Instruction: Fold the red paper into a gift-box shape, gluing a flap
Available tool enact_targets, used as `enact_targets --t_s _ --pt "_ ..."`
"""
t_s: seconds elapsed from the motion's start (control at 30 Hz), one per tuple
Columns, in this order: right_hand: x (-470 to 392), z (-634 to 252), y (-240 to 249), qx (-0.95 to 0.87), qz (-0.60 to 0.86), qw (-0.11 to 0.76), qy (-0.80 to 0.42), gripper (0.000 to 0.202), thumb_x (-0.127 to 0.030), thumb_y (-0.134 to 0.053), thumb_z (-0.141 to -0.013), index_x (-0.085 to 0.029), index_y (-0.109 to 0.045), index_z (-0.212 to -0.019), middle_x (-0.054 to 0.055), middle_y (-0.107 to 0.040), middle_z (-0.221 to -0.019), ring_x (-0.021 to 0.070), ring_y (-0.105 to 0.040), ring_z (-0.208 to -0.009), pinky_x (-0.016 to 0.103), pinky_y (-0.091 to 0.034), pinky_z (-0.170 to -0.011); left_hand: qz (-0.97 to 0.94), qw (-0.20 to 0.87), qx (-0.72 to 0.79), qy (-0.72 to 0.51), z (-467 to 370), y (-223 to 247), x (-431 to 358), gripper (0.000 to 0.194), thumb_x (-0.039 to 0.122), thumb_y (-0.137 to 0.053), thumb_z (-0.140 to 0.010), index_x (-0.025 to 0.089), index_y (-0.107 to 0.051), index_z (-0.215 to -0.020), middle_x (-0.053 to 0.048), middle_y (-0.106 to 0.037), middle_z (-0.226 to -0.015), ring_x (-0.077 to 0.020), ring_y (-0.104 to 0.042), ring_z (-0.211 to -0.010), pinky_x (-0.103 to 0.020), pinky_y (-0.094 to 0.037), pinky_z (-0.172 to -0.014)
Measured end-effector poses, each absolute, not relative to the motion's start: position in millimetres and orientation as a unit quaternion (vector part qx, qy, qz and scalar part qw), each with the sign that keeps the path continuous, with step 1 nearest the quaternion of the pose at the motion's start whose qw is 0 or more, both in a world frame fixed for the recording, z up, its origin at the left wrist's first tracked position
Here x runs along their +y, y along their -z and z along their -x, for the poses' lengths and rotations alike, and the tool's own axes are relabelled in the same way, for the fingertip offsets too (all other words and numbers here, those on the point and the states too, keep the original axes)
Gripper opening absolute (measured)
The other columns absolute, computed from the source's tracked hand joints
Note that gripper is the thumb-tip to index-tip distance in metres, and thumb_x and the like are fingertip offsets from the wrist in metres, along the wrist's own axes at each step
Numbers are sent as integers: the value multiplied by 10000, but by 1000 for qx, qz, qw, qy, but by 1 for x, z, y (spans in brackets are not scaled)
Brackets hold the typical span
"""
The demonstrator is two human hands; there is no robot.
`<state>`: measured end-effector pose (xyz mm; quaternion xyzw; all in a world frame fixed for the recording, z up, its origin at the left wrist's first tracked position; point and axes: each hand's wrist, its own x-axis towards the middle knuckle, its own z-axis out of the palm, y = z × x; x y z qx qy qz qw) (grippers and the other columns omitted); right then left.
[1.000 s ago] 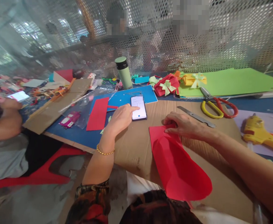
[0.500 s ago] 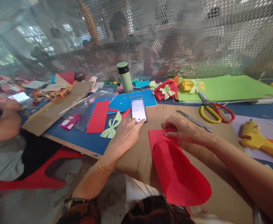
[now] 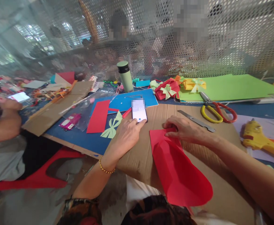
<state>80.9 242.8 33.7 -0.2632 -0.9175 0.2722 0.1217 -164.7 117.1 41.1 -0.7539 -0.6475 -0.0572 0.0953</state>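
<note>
My left hand (image 3: 128, 132) rests at the lower edge of a lit phone (image 3: 139, 112), its thumb and fingers spread and touching the phone. A gold bead bracelet circles that wrist. My right hand (image 3: 180, 128) has its fingers pressed round the upper end of a folded red paper (image 3: 181, 172), whose wide, rounded end curls up toward me. Both the phone and the paper lie on brown cardboard (image 3: 160, 115). Left of my left hand are a pale green paper bow (image 3: 112, 126) and a flat red paper piece (image 3: 98, 117).
Scissors (image 3: 217, 112), a metal blade (image 3: 195, 120) and a yellow glue gun (image 3: 256, 137) lie to the right. Green sheets (image 3: 232, 87), paper-bow bundles (image 3: 167, 89) and a green bottle (image 3: 125, 76) stand behind. A person's arm (image 3: 9, 120) is at the left.
</note>
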Motion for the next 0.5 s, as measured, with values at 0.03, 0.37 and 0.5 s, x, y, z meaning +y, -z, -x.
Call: enact_targets --t_s 0.03,0.37,0.5 --pt "243 -81 -34 -917 264 123 -273 118 -171 -684 -796 -222 -650 -897 37 -685 -911 183 -635 -827 303 -510 -757 753 94 -648 59 164 -41 117 599 -30 -357 -976 162 -667 -1450 -143 -730 -1044 -276 -711 -1000 -497 -576 -975" --pt "244 -82 -32 -914 265 124 -280 111 -213 -706 -815 -221 -657 -914 46 -702 -934 193 -645 -838 317 -525 -768 746 79 -660 49 161 -46 116 584 -4 -364 -985 156 -650 -1469 -152 -744 -1070 -278 -713 -1023 -462 -577 -958" --pt "245 -82 -31 -911 274 121 -283 128 -225 -726 -809 -215 -659 -917 48 -700 -952 189 -645 -841 314 -522 -775 688 39 -717 103 171 -57 120 514 104 -412 -1033 158 -589 -1512 -153 -768 -1179 -282 -735 -1051 -444 -583 -941"
